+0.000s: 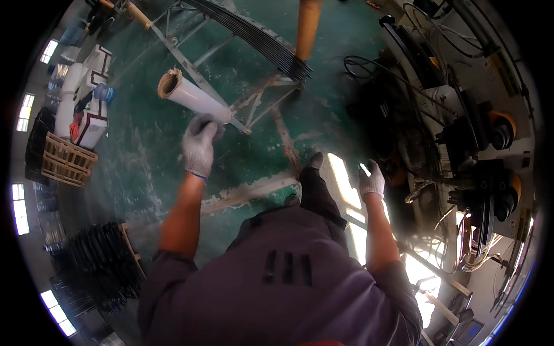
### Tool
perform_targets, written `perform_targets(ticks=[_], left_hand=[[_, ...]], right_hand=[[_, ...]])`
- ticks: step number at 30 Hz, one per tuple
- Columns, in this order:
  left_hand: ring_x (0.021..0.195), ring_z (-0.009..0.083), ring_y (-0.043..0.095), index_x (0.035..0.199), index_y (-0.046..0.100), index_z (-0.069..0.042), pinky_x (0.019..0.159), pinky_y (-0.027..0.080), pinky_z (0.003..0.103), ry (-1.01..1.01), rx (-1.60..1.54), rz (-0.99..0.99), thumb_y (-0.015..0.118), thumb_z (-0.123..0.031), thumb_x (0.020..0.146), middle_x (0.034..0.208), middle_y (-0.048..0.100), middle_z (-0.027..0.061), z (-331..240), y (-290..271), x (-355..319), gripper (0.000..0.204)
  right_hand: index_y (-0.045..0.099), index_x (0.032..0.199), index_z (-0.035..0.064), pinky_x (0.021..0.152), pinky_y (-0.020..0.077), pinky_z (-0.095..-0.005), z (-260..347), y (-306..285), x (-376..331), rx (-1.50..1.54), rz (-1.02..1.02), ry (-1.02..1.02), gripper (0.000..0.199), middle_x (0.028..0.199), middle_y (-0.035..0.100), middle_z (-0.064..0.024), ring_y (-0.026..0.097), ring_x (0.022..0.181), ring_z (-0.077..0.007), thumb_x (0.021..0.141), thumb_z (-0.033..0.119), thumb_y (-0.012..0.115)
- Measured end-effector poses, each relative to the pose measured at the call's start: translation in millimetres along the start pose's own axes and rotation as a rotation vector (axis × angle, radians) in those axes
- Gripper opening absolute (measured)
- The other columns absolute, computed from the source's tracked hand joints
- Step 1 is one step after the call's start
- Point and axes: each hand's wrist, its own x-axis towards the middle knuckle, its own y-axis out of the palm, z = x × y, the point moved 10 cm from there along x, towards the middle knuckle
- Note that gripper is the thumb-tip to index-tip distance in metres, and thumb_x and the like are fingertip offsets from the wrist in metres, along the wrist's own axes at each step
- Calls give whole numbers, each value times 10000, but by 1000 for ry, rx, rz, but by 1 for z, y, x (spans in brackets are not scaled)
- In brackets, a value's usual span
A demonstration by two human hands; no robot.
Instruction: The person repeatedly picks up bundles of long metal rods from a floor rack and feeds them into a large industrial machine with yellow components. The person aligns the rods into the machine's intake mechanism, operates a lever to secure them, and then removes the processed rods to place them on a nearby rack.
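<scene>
**Two gloved hands, one white tube held over the green floor**

Both hands wear light grey work gloves. The fingers of the left hand [199, 145] are closed around the near end of a white tube [190, 95], which looks like a cardboard core with a rough brown rim at its open far end. The tube points up and to the left, away from the person, and it is lifted above the floor. The right hand [372, 180] holds nothing; its fingers are loosely open and a little bent, hanging beside the person's right leg.

Just beyond the tube stands a grey metal frame [231, 75] of thin bars, and a bundle of long black strips [259, 36] lies across its top. An orange-brown post [307, 26] rises behind the bundle. The green floor [242, 161] is worn, with pale scratched patches near the person's dark shoe [315, 160].

To the right, well apart from the tube, a machine [479, 150] with dark cables and yellow-black rollers fills the side. To the left there is a wooden crate [60, 160], and lower down a stack of black strips [104, 262].
</scene>
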Motion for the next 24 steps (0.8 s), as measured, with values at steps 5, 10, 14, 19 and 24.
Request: perform_targets(ticks=[5,10,14,19,24], left_hand=[[966,186,620,1124,578,46,884,480,305,362,384,-241,569,-32,912,1006,645,103,-110,-40,94,226],[919,204,629,1103,615,35,877,484,303,393,776,-363,617,-75,897,978,664,106,-70,-82,174,233],[903,262,636,1054,647,27,835,488,349,137,1068,-296,619,-87,890,982,668,135,-80,-33,196,202],[882,270,627,1036,656,19,786,482,359,67,1285,-331,616,-88,884,979,670,146,-85,-31,214,189],[876,289,621,1019,660,14,795,475,370,-73,1279,-344,631,-44,845,936,666,147,-80,-49,215,185]], right_hand=[[543,1292,64,1044,411,-398,145,119,94,-145,203,-223,522,1301,574,-164,519,1228,-324,820,243,676],[502,1326,76,1045,403,-424,243,222,182,-230,327,-346,602,1351,530,-150,477,1261,-333,788,235,721],[453,1348,72,1031,408,-431,275,299,251,-281,340,-291,651,1368,504,-137,484,1241,-343,777,210,735],[494,1253,70,960,445,-420,294,342,297,-451,238,-276,509,1224,542,-132,517,1160,-314,791,183,678],[575,1060,61,840,474,-398,289,356,309,-604,53,-198,213,1038,576,-112,563,976,-278,871,151,535]])
